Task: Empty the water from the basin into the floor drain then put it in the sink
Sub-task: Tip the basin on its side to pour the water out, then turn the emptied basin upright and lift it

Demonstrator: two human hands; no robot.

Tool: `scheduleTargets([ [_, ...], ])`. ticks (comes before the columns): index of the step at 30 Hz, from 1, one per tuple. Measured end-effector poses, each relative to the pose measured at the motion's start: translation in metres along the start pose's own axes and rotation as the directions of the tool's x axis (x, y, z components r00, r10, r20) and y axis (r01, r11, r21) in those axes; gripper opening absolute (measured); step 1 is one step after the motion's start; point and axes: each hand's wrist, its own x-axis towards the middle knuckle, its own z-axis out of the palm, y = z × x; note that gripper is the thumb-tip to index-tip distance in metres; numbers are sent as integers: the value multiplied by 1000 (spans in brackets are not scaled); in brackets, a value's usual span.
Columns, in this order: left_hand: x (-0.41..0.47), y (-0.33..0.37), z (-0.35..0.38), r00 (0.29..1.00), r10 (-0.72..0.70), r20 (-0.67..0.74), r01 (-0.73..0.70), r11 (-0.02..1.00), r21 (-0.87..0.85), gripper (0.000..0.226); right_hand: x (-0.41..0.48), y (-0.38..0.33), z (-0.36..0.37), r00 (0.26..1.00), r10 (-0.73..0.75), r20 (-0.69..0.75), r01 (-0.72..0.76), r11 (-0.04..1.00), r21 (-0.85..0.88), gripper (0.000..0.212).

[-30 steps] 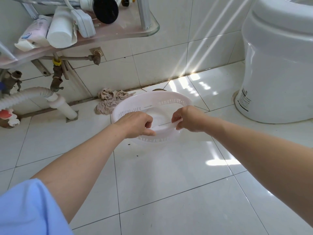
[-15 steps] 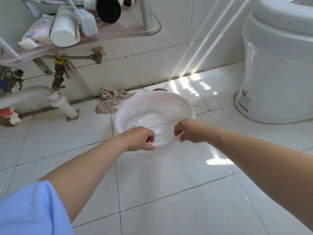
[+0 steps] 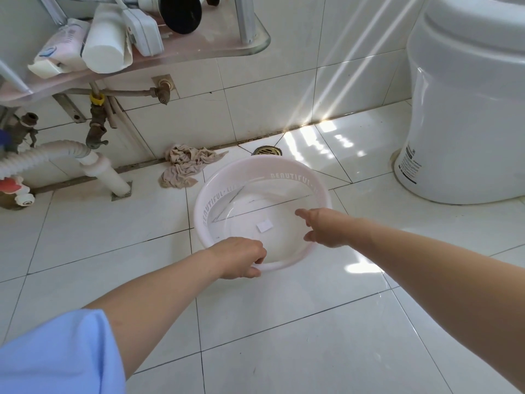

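Note:
The pale pink round basin (image 3: 224, 191), with "BEAUTIFUL" lettering inside its rim, sits nearly level just above or on the white tiled floor. Its far rim lies right in front of the brass floor drain (image 3: 267, 151) by the wall. My left hand (image 3: 240, 261) is closed on the near rim. My right hand (image 3: 324, 227) hovers over the near right rim with its fingers spread, gripping nothing that I can see. A small white label shows on the basin's bottom. The sink is out of view.
A crumpled beige cloth (image 3: 186, 166) lies by the wall left of the basin. The white toilet (image 3: 466, 109) stands at the right. A white drain pipe (image 3: 105, 172), brass valves and a glass shelf (image 3: 199, 49) with toiletries are at the upper left.
The basin has tipped back from a tilt toward the drain to nearly level and come nearer. My right hand's fingers have opened off the rim; my left hand still holds it.

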Motion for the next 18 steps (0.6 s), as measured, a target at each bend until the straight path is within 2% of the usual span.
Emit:
scheduleTargets([
  [3,-2,5,10,1000,29,-1,-29,998,49,22,0,0,8,1000,-6,-3,6,999,-34,59],
  [6,-4,7,14,1000,29,13,-29,999,28,22,0,1,17,999,-26,-34,22,993,-114,53],
  [8,-6,5,14,1000,-5,15,6,998,-63,23,0,3,23,997,-40,-60,30,987,-158,53],
  [11,-8,-3,15,995,-95,-19,88,965,-248,25,0,6,29,995,-34,-96,20,990,-141,64],
  [15,-14,-13,21,977,-169,-133,144,974,-177,57,0,7,33,991,6,-134,-28,987,-160,81],
  [18,-14,-19,19,940,-213,-265,155,962,-224,67,2,7,32,980,-4,-200,-33,984,-178,83],
])
